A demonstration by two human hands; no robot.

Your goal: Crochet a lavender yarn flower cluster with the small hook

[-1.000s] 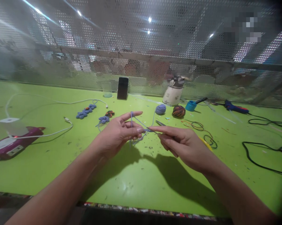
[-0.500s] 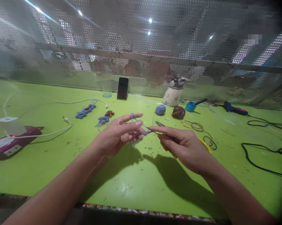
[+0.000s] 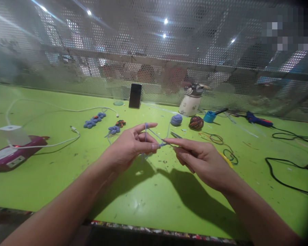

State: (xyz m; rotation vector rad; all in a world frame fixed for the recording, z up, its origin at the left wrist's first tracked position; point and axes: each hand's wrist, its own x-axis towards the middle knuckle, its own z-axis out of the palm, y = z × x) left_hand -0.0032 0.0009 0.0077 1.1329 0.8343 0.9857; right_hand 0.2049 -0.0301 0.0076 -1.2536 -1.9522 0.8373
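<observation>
While thumb closes | left hand [image 3: 129,147] pinches blue yarn [image 3: 154,135] tighter

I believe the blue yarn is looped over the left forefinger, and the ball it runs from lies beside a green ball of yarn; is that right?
Not quite: in the head view the blue yarn does loop over the left hand forefinger, but the blue ball lies beside a multicoloured orange-and-dark ball, not a green one.

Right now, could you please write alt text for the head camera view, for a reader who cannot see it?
Two bare hands work blue yarn above a green table: the left hand has it looped over the forefinger, and the right hand pinches a thin hook at the strand. Behind them lie a blue yarn ball, a multicoloured yarn ball, a phone and cables.
</observation>
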